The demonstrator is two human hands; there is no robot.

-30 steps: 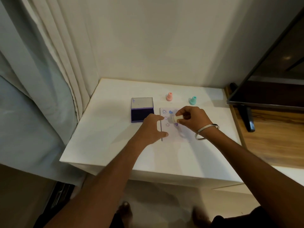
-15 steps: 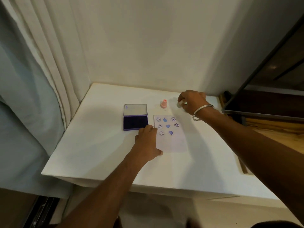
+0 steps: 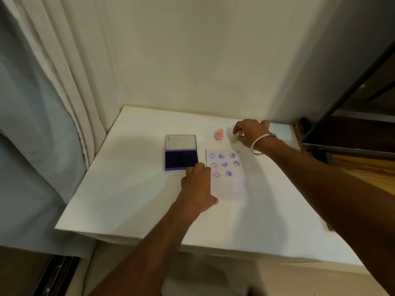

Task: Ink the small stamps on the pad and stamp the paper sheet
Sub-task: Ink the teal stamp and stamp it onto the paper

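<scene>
risk 1: your right hand (image 3: 250, 133) sits at the back of the table (image 3: 128, 199), fingers curled round a small pale stamp (image 3: 236, 138) whose base is at or just above the tabletop; contact not resolvable. if its face carries wet ink, setting it down face-first likely leaves a mark on the white surface.

risk 2: the pink stamp (image 3: 219, 134) stands upright just beside that hand, on its left. a careless sweep of the knuckles could tip it toward the paper sheet (image 3: 232, 186).

risk 3: your left hand (image 3: 197, 189) lies on the sheet's left edge, fingers loosely bent, thumb tip at the lower corner, gripping nothing. the nearest prints, the smiley column, are close to those fingers; a slide to the right could smear them if not dry. lifting the hand frees the sheet to shift under the next press.

risk 4: the ink pad (image 3: 181, 160) lies open, lid back, just left of the sheet; your left fingertips are almost at its near right corner and could pick up ink.

sheet state: eight prints in three columns, third row lacks its right-hand mark. lower half blank.

pose: right arm stretched long across the table, bangle (image 3: 261, 144) at the wrist. left forearm runs straight in from below, wrist low.
</scene>
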